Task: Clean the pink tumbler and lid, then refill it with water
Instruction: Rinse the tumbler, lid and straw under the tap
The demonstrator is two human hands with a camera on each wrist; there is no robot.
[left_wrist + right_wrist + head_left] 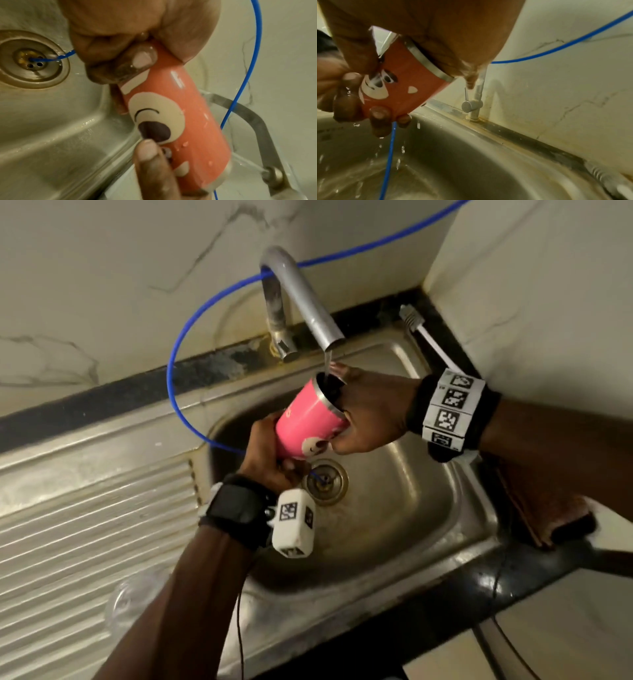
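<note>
Looking down from the head view, the pink tumbler (305, 422) tilts under the running tap (301, 302) above the sink (394, 508); the left hand (270, 460) cups its base, and the right hand (366, 412) has fingers inside the rim. From the left wrist, fingertips (142, 59) pinch wet, glossy, probably slippery walls. From the right wrist, the steel rim (426, 60) looks rigid, so both grips should clasp the body firmly.
</note>
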